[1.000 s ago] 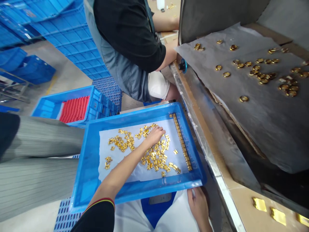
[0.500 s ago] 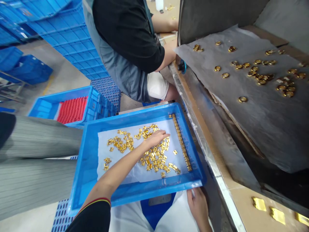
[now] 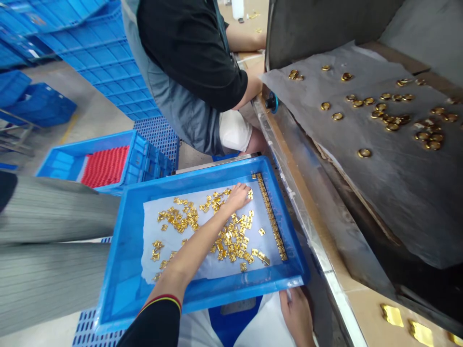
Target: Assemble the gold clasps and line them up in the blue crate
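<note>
My left hand (image 3: 239,196) reaches across the blue tray (image 3: 144,318), fingers pinched on a small gold-coloured metal piece (image 3: 250,194) over the white paper (image 3: 213,270). Many similar gold pieces (image 3: 233,238) lie loose in scattered groups around and below that hand. Along the tray's right side runs a straight row of gold pieces (image 3: 272,219), with one piece beside its far end. My right hand (image 3: 297,311) is at the tray's near right corner, above my white-clad thigh. Its thumb shows, but the other fingertips are hidden at the rim.
A co-worker (image 3: 188,62) in a dark sleeve sits at the bench ahead. To the right, gold rings (image 3: 390,118) lie on grey sheeting inside a metal housing; gold plates (image 3: 392,315) rest on the bench. A crate with red pieces (image 3: 106,166) and a person's striped trousers (image 3: 61,212) are left.
My left hand has moved away from me, up along the tray, and a gold piece now shows at its fingertips. My right hand stays at the tray corner.
</note>
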Motion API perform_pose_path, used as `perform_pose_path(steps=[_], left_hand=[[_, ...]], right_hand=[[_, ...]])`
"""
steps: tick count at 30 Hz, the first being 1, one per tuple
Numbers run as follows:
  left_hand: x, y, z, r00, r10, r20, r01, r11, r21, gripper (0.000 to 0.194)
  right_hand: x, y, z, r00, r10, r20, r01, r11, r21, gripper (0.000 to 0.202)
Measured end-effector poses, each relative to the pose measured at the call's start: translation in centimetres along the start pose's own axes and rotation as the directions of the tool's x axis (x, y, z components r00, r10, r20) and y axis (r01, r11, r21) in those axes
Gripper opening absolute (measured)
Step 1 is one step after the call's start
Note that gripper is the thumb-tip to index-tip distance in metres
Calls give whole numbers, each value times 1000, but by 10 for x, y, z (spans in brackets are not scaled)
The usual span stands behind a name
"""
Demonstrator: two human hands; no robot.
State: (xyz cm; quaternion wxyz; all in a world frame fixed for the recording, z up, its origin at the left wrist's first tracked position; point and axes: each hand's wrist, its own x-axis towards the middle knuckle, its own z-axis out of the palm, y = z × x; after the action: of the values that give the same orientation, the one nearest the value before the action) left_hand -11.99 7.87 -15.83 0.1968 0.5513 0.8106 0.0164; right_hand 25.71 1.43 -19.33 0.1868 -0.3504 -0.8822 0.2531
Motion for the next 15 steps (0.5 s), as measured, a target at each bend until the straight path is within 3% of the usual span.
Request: perform_pose_path(steps=[5,10,15], left_hand=[[19,4,-3,997,-71,-37,70,997,-37,33],[16,2,-1,992,-111,-66,107,992,-64,37],[17,3,3,986,-139,-93,131,988,-81,29]], right_hand=[[2,-1,-3,1000,-17,12,17,1000,2,56],[4,-2,-3,999,-33,-7,33,999,-12,57],[9,-7,-7,999,-49,4,49,999,-19,58]])
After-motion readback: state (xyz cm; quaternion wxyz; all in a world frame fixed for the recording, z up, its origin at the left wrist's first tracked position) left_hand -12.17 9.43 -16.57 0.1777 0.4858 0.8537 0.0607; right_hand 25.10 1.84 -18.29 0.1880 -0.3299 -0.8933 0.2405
